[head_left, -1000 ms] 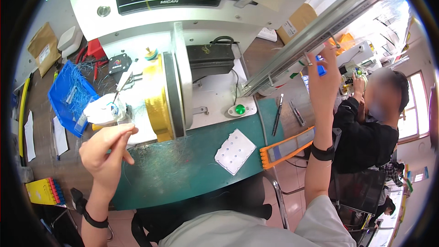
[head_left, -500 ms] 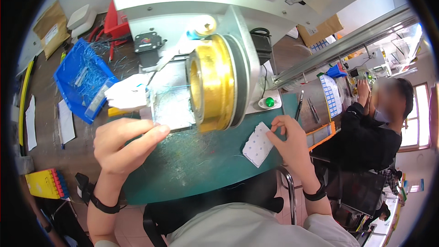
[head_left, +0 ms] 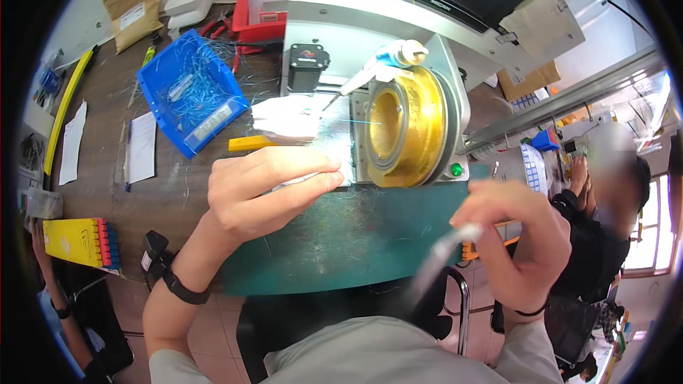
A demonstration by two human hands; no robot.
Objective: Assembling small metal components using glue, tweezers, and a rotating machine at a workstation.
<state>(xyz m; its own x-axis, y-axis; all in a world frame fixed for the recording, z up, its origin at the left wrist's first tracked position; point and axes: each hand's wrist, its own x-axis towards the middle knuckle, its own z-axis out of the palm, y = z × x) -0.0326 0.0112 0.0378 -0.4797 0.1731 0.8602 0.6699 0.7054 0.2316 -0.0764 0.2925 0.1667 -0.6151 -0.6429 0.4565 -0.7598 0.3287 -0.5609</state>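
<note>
My left hand (head_left: 260, 192) is closed in a pinch at the front edge of a shiny metal plate (head_left: 344, 148). A sliver of something pale shows between its fingers, too small to name. Right of the plate stands a gold-coloured drum (head_left: 421, 131) on a machine, with a thin bluish strand running to it. A white crumpled wrap (head_left: 287, 116) lies left of the plate. My right hand (head_left: 519, 231), smeared by motion, grips a piece of white paper (head_left: 435, 259) seen nearly edge-on above the green mat (head_left: 320, 256).
A blue bin (head_left: 235, 102) with bluish strands stands at the left, beside a red bin (head_left: 267, 31). A yellow block (head_left: 249, 143) lies near the wrap. The machine housing (head_left: 455, 18) rises behind the drum. Another person (head_left: 594, 227) sits at the far right.
The view has shifted, so the bench and machine appear farther right. My right hand has lifted the paper, which is now tilted and blurred. My left hand stays pinched at the plate's edge.
</note>
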